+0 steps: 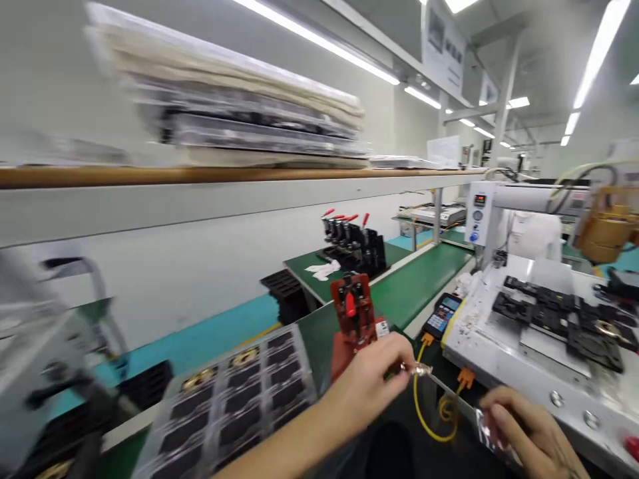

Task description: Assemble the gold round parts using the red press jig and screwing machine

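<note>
My left hand is low in the middle of the view, its fingers pinched on a small brass-coloured metal part just in front of a red toggle-clamp fixture. My right hand is at the lower right, fingers curled round a small clear plastic bag near the front edge of a white machine base. A thin metal rod or tweezer tip runs between the two hands. A clear tray of dark pockets, a few holding brass rings, lies left of my left forearm.
A yellow cable with orange plugs loops below the hands. A handheld controller lies on the green belt. Black fixtures sit on the machine bed. A row of black clamps stands farther back; stacked trays fill the shelf above.
</note>
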A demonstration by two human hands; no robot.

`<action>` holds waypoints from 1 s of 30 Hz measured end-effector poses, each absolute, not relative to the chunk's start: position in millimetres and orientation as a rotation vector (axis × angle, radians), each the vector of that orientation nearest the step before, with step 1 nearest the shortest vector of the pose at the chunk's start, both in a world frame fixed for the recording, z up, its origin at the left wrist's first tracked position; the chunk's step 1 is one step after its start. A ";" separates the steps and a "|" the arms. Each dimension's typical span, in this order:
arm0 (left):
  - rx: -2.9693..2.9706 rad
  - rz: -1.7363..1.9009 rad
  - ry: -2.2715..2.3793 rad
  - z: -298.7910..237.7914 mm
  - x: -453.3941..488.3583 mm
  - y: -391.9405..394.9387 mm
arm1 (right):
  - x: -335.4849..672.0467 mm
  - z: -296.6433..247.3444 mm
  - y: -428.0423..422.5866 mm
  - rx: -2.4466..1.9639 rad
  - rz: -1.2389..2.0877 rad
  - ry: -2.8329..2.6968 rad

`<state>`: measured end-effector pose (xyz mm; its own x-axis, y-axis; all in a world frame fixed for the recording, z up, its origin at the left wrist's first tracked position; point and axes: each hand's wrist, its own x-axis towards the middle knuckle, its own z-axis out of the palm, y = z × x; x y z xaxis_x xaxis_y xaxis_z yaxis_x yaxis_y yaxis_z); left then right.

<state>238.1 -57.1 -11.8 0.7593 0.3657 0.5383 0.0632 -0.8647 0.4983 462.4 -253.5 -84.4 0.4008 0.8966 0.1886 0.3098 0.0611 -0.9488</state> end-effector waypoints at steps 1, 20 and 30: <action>2.560 0.967 0.137 -11.5 254.6 -66.8 | 461.7 -75.2 -249.9 -1.413 0.667 -1.117; 2.670 0.952 -0.816 0.5 437.7 -132.5 | 544.0 -28.4 -319.0 -1.542 0.384 -0.951; 2.603 0.385 -0.230 19.9 593.8 -110.4 | 614.5 -43.5 -390.6 -1.761 -0.161 -0.680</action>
